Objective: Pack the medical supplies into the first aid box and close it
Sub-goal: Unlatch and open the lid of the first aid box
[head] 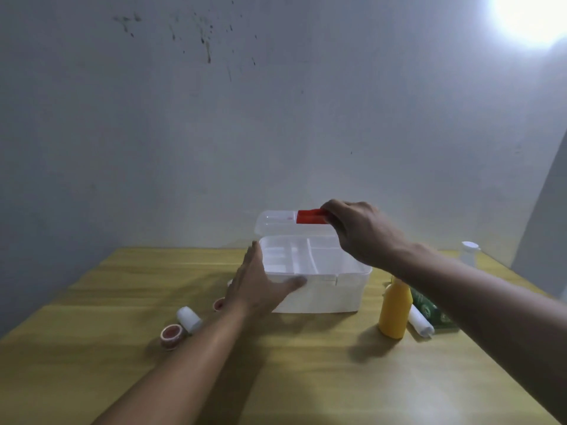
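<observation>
- Red-rimmed tape roll lies near the bench's left edge, touching or just beside a white gauze roll; both are round and lie close under the left forearm, so a careless sweep of that arm could, by this judgement, send them rolling off the bench.
- A second red-rimmed roll sits half hidden behind the left wrist and could be overlooked when packing.
- The left hand is spread flat, fingers released, pressed against the left front corner of the first aid box. It steadies rather than grips, so if the lid is pulled hard the light box may slide toward the far edge.
- The box stands mid-bench toward the far edge, its clear lid raised and its divided tray bare; nothing looks packed yet.
- The right hand is pinched on the red latch at the lid's top. Should that pinch slip, the lid would likely drop shut onto the left fingertips.
- The right forearm passes just above the yellow bottle, which stands upright right of the box; lowering the arm could topple it onto the white roll and green packet beside it.
- A white capped bottle stands near the far right corner, easily knocked off.
</observation>
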The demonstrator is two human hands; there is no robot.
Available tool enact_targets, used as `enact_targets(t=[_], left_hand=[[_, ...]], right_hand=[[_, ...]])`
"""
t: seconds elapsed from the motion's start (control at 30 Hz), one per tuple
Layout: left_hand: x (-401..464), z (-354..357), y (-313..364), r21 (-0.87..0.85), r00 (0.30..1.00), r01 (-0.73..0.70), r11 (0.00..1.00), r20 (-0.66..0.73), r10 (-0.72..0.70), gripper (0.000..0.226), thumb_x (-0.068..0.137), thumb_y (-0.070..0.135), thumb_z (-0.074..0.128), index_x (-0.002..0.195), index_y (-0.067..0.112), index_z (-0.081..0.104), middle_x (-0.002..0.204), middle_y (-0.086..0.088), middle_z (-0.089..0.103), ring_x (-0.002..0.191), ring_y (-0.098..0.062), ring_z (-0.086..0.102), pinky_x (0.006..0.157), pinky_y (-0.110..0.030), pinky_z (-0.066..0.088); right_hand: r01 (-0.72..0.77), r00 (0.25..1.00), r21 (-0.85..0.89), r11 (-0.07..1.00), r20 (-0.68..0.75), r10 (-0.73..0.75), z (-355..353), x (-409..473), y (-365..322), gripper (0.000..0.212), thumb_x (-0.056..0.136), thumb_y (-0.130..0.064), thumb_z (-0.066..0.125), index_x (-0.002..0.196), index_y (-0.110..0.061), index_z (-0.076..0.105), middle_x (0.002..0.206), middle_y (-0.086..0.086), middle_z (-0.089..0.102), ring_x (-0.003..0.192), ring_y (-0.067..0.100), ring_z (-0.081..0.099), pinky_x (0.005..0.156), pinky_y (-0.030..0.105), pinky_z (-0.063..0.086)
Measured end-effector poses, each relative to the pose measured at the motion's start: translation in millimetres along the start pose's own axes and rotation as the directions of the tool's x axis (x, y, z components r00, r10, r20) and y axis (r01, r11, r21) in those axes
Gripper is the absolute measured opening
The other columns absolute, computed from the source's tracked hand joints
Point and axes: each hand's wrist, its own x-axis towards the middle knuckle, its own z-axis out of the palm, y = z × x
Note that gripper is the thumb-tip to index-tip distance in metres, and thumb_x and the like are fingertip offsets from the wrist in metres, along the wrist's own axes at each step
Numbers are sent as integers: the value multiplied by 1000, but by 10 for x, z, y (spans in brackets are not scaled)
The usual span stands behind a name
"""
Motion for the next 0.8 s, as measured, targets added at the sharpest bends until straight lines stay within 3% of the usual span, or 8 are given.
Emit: enact_targets(t=[0.1, 0.17, 0.33, 0.5, 0.67, 0.8], left_hand=[[125, -45, 77, 153, 995, -52, 987, -80, 65, 89, 74, 77, 24, 140, 18, 37, 146, -5, 44, 135, -27, 40, 108, -52, 37], [244, -94, 153, 260, 993, -79, 963, -60, 97, 84, 82, 68, 14, 138, 11, 40, 147, -11, 42, 136, -30, 37, 110, -52, 33], [447, -123, 264, 402, 991, -71, 913, 133, 19, 72, 98, 52, 20, 153, 6, 15, 163, -13, 11, 150, -27, 8, 121, -49, 10], [419, 0, 205, 541, 963, -117, 833, 266, -38, 70, 99, 49, 17, 154, 9, 0, 164, -7, -6, 150, -23, -12, 120, -49, -4], [451, -36, 264, 617, 944, -99, 780, 305, -122, 74, 98, 53, 15, 153, 8, -5, 162, -8, -14, 149, -23, -17, 121, -46, -6], [438, -65, 306, 641, 934, -117, 759, 330, -135, 75, 98, 52, 18, 153, 6, -4, 162, -11, -12, 149, -26, -14, 121, -46, -5]], right_hand=[[-41, 998, -11, 999, -56, 40, -50, 189, 107, 22, 97, -21, 50, 110, -11, 64, 86, 11, 71, 62, 28, 53, 55, 30, 36], [-55, 994, -9, 998, -95, 54, -65, 304, 165, 22, 95, -20, 53, 110, -11, 67, 86, 13, 72, 64, 28, 55, 57, 30, 38], [-90, 984, -14, 996, -158, 86, -22, 545, 275, 23, 94, -20, 57, 108, -12, 73, 86, 11, 73, 70, 21, 51, 60, 28, 36], [-131, 979, -53, 990, -166, 120, 137, 690, 405, 23, 94, -21, 57, 109, -12, 71, 96, 11, 74, 86, 30, 63, 71, 42, 53], [-184, 973, -88, 979, -157, 169, 303, 840, 506, 23, 94, -21, 56, 110, -12, 70, 100, 9, 73, 91, 30, 63, 77, 45, 53], [-194, 978, -106, 975, -101, 183, 387, 941, 569, 24, 93, -19, 57, 113, -11, 68, 103, 8, 73, 88, 28, 65, 73, 40, 55]])
